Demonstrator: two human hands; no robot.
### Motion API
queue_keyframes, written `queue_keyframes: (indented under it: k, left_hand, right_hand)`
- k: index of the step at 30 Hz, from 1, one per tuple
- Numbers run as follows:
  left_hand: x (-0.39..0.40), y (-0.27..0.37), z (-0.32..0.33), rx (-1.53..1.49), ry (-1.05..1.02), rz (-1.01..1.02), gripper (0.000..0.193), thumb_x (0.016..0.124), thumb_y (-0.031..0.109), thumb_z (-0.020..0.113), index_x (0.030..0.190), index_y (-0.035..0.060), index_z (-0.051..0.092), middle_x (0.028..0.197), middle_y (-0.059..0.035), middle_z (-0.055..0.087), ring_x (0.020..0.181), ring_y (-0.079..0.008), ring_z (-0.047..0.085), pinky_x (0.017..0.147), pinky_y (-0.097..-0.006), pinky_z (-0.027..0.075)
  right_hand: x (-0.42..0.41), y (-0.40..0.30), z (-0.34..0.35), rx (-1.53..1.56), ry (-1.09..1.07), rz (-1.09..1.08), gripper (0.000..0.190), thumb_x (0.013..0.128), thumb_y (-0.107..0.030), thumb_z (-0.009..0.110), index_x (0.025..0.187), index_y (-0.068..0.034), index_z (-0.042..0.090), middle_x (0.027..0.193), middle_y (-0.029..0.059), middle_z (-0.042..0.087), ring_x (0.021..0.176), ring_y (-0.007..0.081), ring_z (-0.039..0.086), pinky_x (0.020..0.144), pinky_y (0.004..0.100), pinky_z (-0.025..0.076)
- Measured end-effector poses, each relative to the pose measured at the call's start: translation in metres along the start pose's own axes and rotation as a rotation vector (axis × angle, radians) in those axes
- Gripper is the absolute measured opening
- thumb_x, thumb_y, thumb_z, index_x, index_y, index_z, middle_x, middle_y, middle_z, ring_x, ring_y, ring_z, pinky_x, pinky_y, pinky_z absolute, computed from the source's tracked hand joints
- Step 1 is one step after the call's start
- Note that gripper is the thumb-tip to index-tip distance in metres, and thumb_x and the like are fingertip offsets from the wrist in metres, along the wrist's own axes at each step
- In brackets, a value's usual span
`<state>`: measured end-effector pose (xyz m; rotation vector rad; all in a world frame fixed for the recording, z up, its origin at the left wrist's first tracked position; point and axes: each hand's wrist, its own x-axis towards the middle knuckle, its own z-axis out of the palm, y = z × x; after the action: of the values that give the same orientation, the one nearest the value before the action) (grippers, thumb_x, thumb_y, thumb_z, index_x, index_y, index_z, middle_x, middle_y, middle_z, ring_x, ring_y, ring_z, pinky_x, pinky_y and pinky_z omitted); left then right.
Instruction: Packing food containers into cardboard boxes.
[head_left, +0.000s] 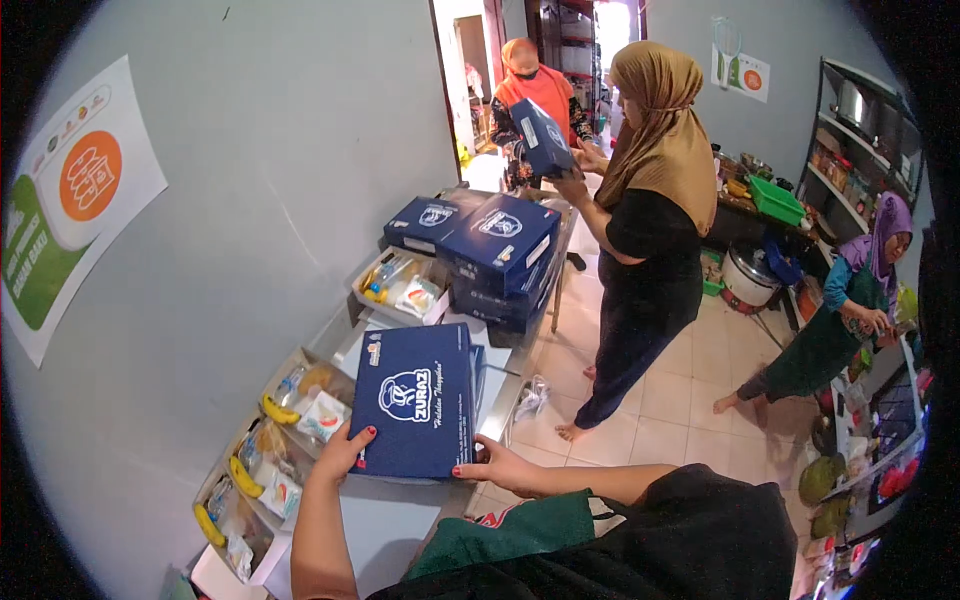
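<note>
A dark blue cardboard food box, closed and bearing white print, is held between my hands above the table. My left hand grips its near left corner, with the thumb on the lid. At the near right corner is my right hand, thumb in front and fingers along the side. Left of the box stand open boxes in a row against the wall. Each contains a banana, a white packet and other wrapped food. Beyond it, another open box with food sits beside stacked closed blue boxes.
A long table runs along the grey wall. Across it, a person holds up another blue box, facing a second person. At right, a third person stands by shelves. A plastic bag lies on the tiled floor.
</note>
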<state>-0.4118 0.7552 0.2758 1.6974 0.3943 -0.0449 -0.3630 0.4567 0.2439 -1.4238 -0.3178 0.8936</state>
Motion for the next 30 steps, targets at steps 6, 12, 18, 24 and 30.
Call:
queue_keyframes:
  k: [6,12,18,24,30]
  left_hand:
    - [0.063,0.011,0.004,0.171,-0.164,-0.103,0.060,0.084,0.030,0.067,0.132,0.0029,0.043,0.111,-0.0068,0.060,0.094,-0.0124,0.055,0.077,-0.0252,0.045]
    - [0.070,-0.008,-0.002,0.275,-0.179,-0.118,0.069,0.082,0.039,0.068,0.137,0.0088,0.039,0.104,-0.0042,0.061,0.083,-0.0090,0.054,0.059,-0.0218,0.044]
    - [0.088,0.009,-0.021,0.614,-0.188,-0.276,0.072,0.080,0.050,0.064,0.129,0.0016,0.045,0.102,-0.0071,0.061,0.085,-0.0157,0.057,0.072,-0.0284,0.048]
    - [0.086,0.007,-0.011,0.434,-0.191,-0.238,0.063,0.084,0.046,0.062,0.124,-0.0014,0.050,0.104,-0.0093,0.063,0.091,-0.0156,0.059,0.077,-0.0280,0.048]
    - [0.078,0.010,0.001,0.258,-0.183,-0.304,0.057,0.086,0.036,0.063,0.128,0.0017,0.047,0.110,-0.0069,0.061,0.097,-0.0141,0.056,0.086,-0.0277,0.044]
  right_hand:
    - [0.043,0.026,-0.030,-0.108,-0.025,0.076,0.103,0.068,-0.045,0.079,0.133,0.013,0.024,0.099,0.0170,0.059,0.084,0.0185,0.058,0.069,0.0277,0.049]
    - [0.050,0.010,-0.045,-0.263,-0.248,0.175,0.103,0.068,-0.048,0.078,0.130,0.015,0.025,0.092,0.0170,0.063,0.082,0.0198,0.063,0.070,0.0290,0.051]
    - [0.068,-0.006,-0.046,-0.054,-0.329,0.311,0.047,0.079,-0.029,0.073,0.102,0.005,0.051,0.083,0.0122,0.066,0.073,0.0151,0.063,0.056,0.0294,0.054]
    - [0.068,-0.011,-0.045,-0.139,-0.222,0.260,0.103,0.063,-0.044,0.082,0.127,0.017,0.029,0.109,0.0247,0.058,0.095,0.0211,0.061,0.080,0.0282,0.050]
    - [0.080,0.013,-0.058,-0.197,-0.346,0.242,0.113,0.067,-0.043,0.080,0.134,0.016,0.011,0.115,0.0263,0.054,0.102,0.0242,0.058,0.082,0.0306,0.050]
